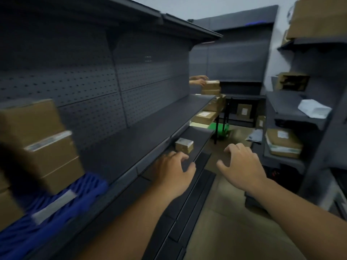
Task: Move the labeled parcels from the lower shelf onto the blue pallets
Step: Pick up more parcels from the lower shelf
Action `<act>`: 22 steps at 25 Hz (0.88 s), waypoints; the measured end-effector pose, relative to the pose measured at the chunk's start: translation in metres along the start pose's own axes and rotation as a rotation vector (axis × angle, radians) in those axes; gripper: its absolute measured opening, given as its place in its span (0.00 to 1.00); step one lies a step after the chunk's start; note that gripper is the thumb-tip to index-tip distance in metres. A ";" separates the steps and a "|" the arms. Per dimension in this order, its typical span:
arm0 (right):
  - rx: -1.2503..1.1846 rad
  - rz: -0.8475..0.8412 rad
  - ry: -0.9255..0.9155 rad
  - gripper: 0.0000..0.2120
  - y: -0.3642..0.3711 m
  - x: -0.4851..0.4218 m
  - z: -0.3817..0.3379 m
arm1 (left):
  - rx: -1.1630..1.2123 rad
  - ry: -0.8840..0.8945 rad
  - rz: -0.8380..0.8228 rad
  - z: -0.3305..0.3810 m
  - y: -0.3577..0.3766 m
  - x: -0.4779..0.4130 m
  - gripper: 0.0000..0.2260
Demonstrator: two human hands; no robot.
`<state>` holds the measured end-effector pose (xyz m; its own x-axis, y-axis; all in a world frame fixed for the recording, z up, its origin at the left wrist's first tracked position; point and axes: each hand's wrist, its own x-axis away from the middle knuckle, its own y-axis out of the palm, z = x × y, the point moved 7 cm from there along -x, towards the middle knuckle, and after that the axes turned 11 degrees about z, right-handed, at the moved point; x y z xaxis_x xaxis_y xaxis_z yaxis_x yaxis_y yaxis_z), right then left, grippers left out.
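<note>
- The left hand (174, 171) is empty, its fingers loosely bent, just in front of the small labeled parcel (184, 145).
- The right hand (242, 164) is also empty and half spread, to the right of the parcel.
- The parcel is a brown cardboard box with a white label, on the dark metal lower shelf (202, 137).
- The ribbed blue pallet (62, 209) at far left carries stacked cardboard boxes (47, 151).

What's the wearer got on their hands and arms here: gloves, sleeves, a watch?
Nothing worn that shows. The left hand and right hand are bare, with no gloves and no ring or watch visible through the motion blur. The left forearm and right forearm are uncovered down to the frame edge: no sleeve or cuff.
</note>
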<state>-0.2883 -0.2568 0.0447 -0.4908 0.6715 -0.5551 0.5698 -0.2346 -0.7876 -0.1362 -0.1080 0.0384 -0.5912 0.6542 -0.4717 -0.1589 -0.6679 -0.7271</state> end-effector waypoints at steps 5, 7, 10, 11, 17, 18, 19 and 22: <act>-0.005 -0.080 0.046 0.23 0.079 -0.064 0.102 | -0.035 -0.121 -0.029 -0.003 0.117 -0.067 0.18; -0.019 -0.123 0.037 0.24 0.112 -0.091 0.123 | -0.019 -0.173 -0.028 -0.010 0.153 -0.086 0.17; -0.077 -0.188 -0.007 0.24 0.166 -0.114 0.139 | 0.054 -0.261 -0.024 -0.029 0.201 -0.103 0.16; -0.089 -0.202 -0.035 0.24 0.186 -0.121 0.144 | 0.055 -0.286 -0.021 -0.039 0.217 -0.109 0.16; -0.112 -0.302 -0.141 0.27 0.317 -0.214 0.175 | 0.033 -0.445 0.050 -0.116 0.317 -0.203 0.19; -0.128 -0.319 -0.137 0.28 0.339 -0.233 0.175 | 0.031 -0.464 0.069 -0.128 0.331 -0.222 0.20; -0.141 -0.338 -0.128 0.30 0.362 -0.251 0.175 | 0.030 -0.479 0.072 -0.138 0.345 -0.239 0.21; -0.157 -0.410 -0.133 0.33 0.431 -0.297 0.172 | 0.009 -0.571 0.044 -0.166 0.386 -0.276 0.23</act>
<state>-0.0102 -0.6779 -0.1757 -0.7714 0.5879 -0.2436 0.3989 0.1484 -0.9049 0.0969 -0.4880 -0.1950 -0.9306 0.3315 -0.1552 -0.1296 -0.6950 -0.7073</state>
